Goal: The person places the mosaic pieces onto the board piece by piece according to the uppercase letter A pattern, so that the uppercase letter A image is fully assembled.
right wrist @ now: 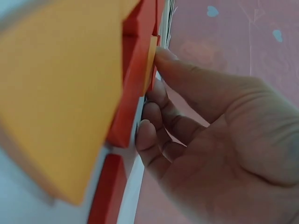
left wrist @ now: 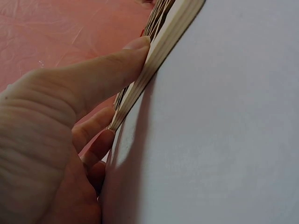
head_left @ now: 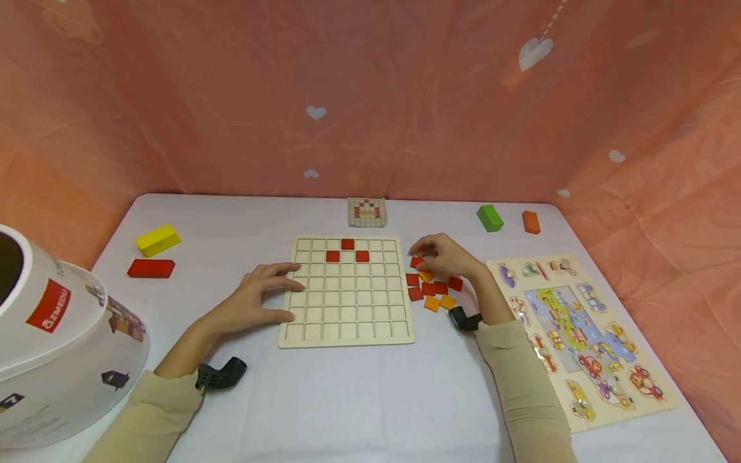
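Note:
A wooden grid board (head_left: 347, 302) lies flat mid-table, with three red tiles (head_left: 347, 244) set in its top rows. My left hand (head_left: 272, 292) rests on the board's left edge, fingers straight over the first cells. In the left wrist view its thumb (left wrist: 103, 74) presses against the board's side (left wrist: 161, 46). My right hand (head_left: 440, 256) hovers over a loose pile of red and orange tiles (head_left: 433, 288) just right of the board. Its curled fingers pinch a red tile (head_left: 415, 262) at the pile's top. Close up, the right hand (right wrist: 159, 88) has its thumb against tile edges, beside an orange tile (right wrist: 60, 93).
A small pattern card (head_left: 366, 211) stands at the back. Green (head_left: 489, 218) and orange (head_left: 530, 222) blocks lie back right, yellow (head_left: 157, 240) and red (head_left: 151, 268) blocks at the left. A vehicle puzzle board (head_left: 625, 415) fills the right side. A white container (head_left: 69, 360) looms front left.

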A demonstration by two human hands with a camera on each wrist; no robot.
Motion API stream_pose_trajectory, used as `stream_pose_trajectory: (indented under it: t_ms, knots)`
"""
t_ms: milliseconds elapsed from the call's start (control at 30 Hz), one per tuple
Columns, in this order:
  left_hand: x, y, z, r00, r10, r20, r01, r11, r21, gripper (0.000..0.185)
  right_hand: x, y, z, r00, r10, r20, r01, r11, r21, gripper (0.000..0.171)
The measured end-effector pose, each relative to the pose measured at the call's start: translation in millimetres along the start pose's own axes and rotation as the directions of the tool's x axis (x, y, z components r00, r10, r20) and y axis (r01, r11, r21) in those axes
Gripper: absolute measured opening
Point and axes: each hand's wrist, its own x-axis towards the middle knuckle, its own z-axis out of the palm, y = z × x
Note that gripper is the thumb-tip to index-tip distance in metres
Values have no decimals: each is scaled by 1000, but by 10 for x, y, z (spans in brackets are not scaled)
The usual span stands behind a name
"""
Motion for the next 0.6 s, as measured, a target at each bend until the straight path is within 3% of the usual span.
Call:
stream_pose_trajectory:
  t_ms: [133,267,433,600]
  knots:
    - [3,7,5,1000,-2,-2,2,1000,-6,44,-3,-32,5,1000,25,-11,-25,999,-24,23]
    - [15,16,17,1000,0,0,0,1000,-14,45,-8,-49,-6,1000,-7,-19,6,999,-32,17]
    - [12,17,33,1000,-8,2,8,1000,-13,45,121,-182,29,995,-97,-12,98,995,24,13]
    - [-3,25,16,1000,-15,-7,15,1000,-5,44,432,-571,216,972,-223,71,218,973,70,14]
